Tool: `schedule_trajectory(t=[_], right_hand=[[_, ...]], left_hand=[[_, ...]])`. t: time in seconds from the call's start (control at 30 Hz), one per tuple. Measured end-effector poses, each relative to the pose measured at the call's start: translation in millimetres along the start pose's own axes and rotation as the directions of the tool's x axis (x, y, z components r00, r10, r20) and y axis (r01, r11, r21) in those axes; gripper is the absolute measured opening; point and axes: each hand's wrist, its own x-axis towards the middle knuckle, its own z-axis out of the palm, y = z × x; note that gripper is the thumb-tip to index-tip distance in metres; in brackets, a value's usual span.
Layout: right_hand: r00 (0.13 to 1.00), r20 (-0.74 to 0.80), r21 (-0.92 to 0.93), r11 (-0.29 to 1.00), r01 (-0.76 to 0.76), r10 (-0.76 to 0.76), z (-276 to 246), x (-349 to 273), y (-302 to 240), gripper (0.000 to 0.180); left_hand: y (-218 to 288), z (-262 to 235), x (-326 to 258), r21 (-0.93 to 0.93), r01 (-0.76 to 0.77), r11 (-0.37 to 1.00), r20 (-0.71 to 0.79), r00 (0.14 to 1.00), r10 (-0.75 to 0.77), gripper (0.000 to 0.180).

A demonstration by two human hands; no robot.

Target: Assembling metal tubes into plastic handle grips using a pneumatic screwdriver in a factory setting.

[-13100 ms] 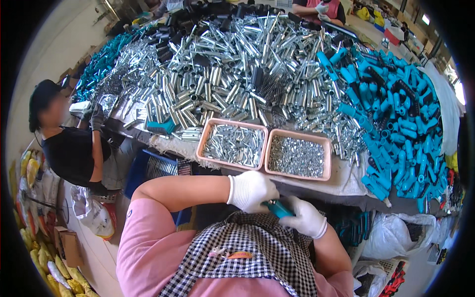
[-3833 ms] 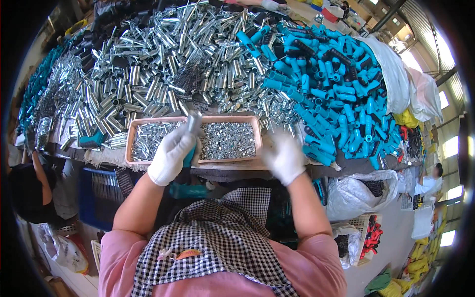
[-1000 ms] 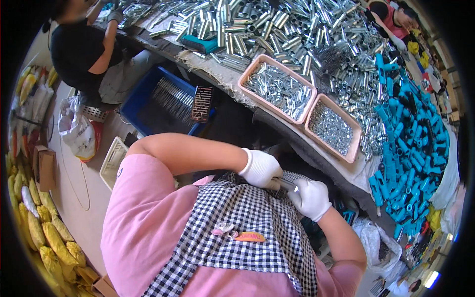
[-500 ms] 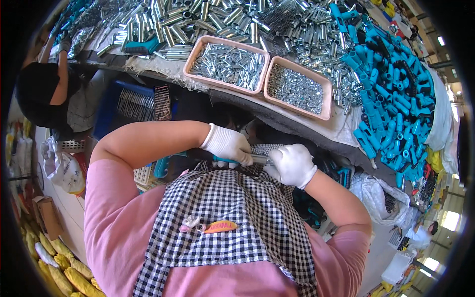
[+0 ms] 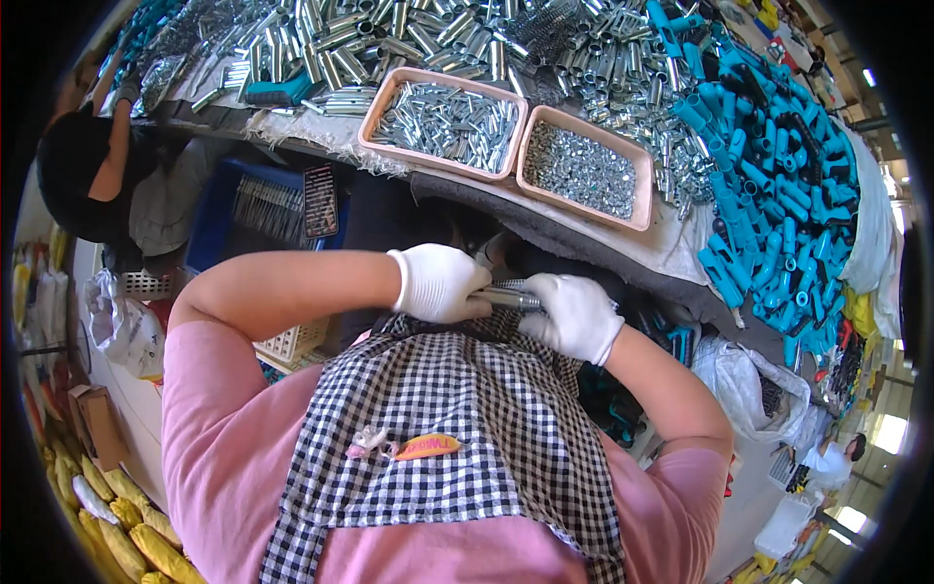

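Observation:
Both hands wear white knitted gloves and meet in front of my checked apron [image 5: 418,389]. A shiny silver metal tube [image 5: 512,299] lies level between them. My left hand [image 5: 440,283] is closed round its left end, where the palm and fingers hide what is inside. My right hand [image 5: 572,316] has its fingers curled on the right end of the tube, its fingertips partly out of sight.
Beyond my hands the cloth-covered bench [image 5: 671,243] carries a tray of small metal pins [image 5: 448,127], a tray of small nuts [image 5: 584,170], heaped silver tubes [image 5: 409,34] and teal plastic handles [image 5: 778,214]. A blue crate [image 5: 209,229] and a co-worker [image 5: 97,175] are at left.
The teal handle that showed under my left hand is out of sight now. My left hand has shifted slightly left, and more of the silver tube shows between the hands.

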Motion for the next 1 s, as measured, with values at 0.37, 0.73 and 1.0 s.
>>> schedule_trajectory(t=[0.37,0.73,1.0], right_hand=[[0.818,0.539,0.816,0.115,-0.566,0.2,12.3,-14.7,3.5,0.034],[0.974,0.047,-0.324,0.919,0.224,-0.221,-11.2,-5.0,-15.1,0.034],[0.88,0.427,0.89,0.074,-0.45,0.206,14.7,-16.2,-13.6,0.034]], left_hand=[[17.9,5.2,-0.5,0.435,-0.085,0.896,-0.224,0.954,0.199,0.032],[2.9,-23.6,7.9,-0.507,0.319,0.801,0.533,0.846,0.001,0.044],[25.7,-0.4,-6.6,0.49,-0.084,0.868,-0.207,0.956,0.209,0.031]])
